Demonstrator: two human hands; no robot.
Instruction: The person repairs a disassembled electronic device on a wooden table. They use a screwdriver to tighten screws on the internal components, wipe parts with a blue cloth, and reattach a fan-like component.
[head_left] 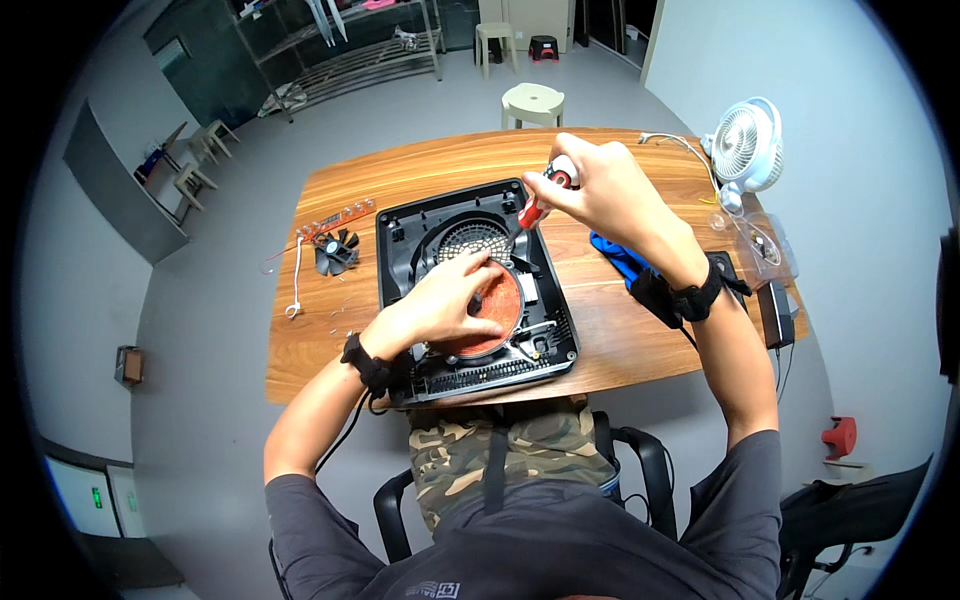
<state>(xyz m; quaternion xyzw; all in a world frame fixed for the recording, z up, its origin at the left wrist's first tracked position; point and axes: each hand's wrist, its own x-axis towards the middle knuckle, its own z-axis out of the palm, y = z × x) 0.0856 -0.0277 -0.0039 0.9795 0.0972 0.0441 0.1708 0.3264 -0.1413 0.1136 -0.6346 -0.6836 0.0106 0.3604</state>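
A black appliance housing (559,300), open and shallow like the base of an induction cooker, lies on the wooden table in front of me. Inside it sits a round copper-red coil (500,312), with a round vent grille (470,236) beyond it. My left hand (445,300) rests over the coil's left side, thumb and fingers spread apart and touching it. In my right hand (600,185) is a red, black and white screwdriver (532,212), gripped by its handle and tilted. Its shaft points down at the housing near the coil's far edge; the tip is hard to make out.
Left of the housing lie a black fan blade unit (336,252), a strip with several round parts (340,220) and a white cable (297,280). On the right are a blue cloth-like item (618,257), a clear plastic container (765,248) and a white desk fan (745,145).
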